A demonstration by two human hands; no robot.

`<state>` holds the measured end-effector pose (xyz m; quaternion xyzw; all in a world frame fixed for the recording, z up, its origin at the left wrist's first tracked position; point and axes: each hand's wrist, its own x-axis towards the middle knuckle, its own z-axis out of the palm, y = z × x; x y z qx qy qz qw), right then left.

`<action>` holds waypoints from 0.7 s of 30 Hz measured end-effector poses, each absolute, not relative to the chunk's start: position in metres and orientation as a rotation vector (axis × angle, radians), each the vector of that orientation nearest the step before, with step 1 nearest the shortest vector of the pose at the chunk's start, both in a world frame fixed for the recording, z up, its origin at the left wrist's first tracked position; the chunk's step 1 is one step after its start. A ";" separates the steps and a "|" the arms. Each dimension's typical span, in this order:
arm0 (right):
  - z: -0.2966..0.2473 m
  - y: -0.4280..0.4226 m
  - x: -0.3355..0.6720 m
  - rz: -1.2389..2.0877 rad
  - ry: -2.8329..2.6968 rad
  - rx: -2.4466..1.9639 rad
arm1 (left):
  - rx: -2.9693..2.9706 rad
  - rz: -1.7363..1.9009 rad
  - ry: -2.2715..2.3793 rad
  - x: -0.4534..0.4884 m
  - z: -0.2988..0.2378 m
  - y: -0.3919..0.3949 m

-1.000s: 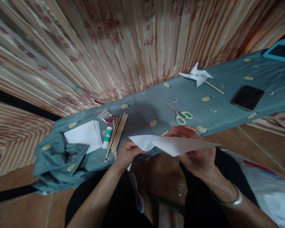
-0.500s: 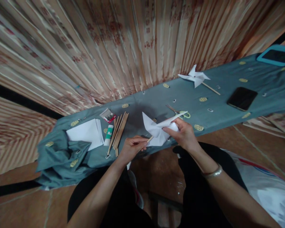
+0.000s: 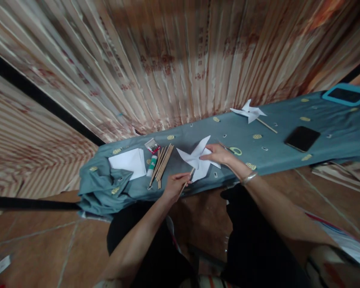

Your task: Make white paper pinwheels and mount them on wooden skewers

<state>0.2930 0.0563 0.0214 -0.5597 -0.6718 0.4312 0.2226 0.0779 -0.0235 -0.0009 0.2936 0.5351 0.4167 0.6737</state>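
Note:
A white paper pinwheel (image 3: 195, 161) on a wooden stick is held between my two hands over the table's near edge. My left hand (image 3: 177, 185) is closed round the stick (image 3: 185, 185) just below the blades. At the pinwheel's right side, my right hand (image 3: 217, 154) pinches the paper near its centre, thumb in front; the fingers behind are partly hidden. Scissors with yellow-green handles (image 3: 235, 151) lie just beyond my right hand. To the left of my left hand is a bundle of wooden sticks (image 3: 165, 164).
A glue stick (image 3: 151, 166), an opened packet of small metal pins (image 3: 153, 146) and a stack of white paper (image 3: 128, 162) lie at left on the cloth-covered table (image 3: 186, 134). Farther right are another pinwheel (image 3: 249, 112), a black phone (image 3: 302, 139) and a blue-framed tablet (image 3: 348, 95).
The pinwheel has turned to face upward more, its blades now spread open. My right hand has shifted its hold on the paper. The view has moved, so the table appears farther right.

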 end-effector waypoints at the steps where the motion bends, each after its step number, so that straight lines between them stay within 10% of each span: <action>1: 0.024 0.060 0.291 1.175 -1.931 -1.569 | 0.632 0.946 1.205 0.078 -0.001 -0.029; 21: 0.042 0.074 0.272 0.923 -2.843 -1.695 | 0.113 0.971 1.049 0.117 -0.029 -0.085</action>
